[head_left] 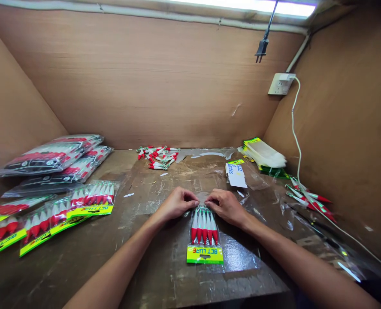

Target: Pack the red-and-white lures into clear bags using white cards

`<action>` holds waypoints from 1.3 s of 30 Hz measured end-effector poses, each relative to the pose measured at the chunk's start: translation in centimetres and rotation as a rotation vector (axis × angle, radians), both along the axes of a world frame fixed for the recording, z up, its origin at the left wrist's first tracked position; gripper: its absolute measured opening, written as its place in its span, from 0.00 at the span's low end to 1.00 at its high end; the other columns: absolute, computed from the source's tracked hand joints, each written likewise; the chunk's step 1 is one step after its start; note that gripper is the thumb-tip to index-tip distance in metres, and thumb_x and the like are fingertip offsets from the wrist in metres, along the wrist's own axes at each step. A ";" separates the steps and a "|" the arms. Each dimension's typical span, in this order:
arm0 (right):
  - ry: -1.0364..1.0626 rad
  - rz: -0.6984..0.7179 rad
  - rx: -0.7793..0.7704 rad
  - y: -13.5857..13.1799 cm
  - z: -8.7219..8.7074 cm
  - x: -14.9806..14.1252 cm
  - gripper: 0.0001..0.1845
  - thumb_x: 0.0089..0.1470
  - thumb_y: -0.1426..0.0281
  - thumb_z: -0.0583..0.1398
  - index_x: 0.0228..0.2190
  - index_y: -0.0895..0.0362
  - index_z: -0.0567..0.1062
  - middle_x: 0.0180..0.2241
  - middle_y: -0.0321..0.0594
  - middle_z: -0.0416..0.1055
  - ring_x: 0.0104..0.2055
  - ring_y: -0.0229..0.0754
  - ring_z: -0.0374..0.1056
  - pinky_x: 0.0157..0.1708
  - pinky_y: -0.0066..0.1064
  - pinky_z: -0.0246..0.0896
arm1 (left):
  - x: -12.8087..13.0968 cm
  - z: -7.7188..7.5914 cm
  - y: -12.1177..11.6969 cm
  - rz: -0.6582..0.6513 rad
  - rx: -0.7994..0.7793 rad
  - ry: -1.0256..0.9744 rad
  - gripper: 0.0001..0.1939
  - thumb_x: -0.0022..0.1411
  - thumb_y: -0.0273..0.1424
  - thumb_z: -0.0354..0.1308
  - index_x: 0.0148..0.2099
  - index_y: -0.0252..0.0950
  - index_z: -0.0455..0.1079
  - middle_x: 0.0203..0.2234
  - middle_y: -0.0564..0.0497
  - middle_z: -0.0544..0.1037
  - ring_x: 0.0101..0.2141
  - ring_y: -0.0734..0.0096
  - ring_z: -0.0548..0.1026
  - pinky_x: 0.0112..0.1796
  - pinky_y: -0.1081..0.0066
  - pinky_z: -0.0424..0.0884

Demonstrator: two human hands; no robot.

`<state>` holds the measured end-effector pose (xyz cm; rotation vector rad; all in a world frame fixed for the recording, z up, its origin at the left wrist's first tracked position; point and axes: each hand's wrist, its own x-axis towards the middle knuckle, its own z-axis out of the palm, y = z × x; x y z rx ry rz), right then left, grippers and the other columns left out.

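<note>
A clear plastic bag of fishing lures (204, 227) lies flat on the table in front of me. Several red and white lures sit in it side by side, red tips toward me, and its yellow-green header card (205, 254) reads "BCT LURE" upside down. At the bag's far end, my left hand (179, 203) pinches the left corner between thumb and fingers. My right hand (226, 207) is closed in the same way on the right corner. The fingertips partly hide the film between them.
Filled lure bags (90, 198) lie at the left, beside stacked larger packs (58, 156). Loose lures (160, 156) are at the back. On the right are flat bags (264, 153), a paper label (236, 175), bigger lures (311, 201) and a white cable (294, 124). A plug (261, 47) hangs above.
</note>
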<state>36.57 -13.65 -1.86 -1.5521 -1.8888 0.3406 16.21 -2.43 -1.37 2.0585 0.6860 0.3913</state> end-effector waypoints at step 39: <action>-0.091 0.309 0.196 -1.6 -1.3 1.1 0.14 0.60 0.74 0.59 0.43 0.46 0.80 0.38 0.42 0.70 0.40 0.43 0.65 0.40 0.33 0.62 | -3.2 -1.3 -6.5 0.046 0.908 0.042 0.10 0.68 0.33 0.56 0.48 0.42 0.77 0.46 0.50 0.81 0.55 0.56 0.71 0.52 0.54 0.70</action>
